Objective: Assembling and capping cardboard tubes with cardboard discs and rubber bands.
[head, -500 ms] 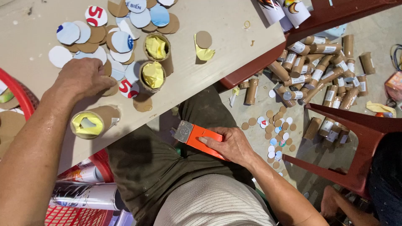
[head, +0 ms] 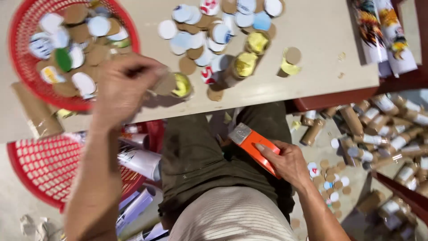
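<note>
My left hand hovers over the table edge, pinching a brown cardboard disc next to a short tube with a yellow lining. My right hand rests over my lap and grips an orange stapler with a grey metal head. Two more yellow-lined tubes stand on the pale table among many round paper and cardboard discs.
A red basket of discs sits on the table at left. Another red basket with rolled prints stands on the floor below. Several cardboard tubes and loose discs litter the floor at right, by a dark red chair.
The view has swung left, bringing the red disc basket into sight. My left hand lifted off the table and now pinches a cardboard disc. The right hand still holds the stapler.
</note>
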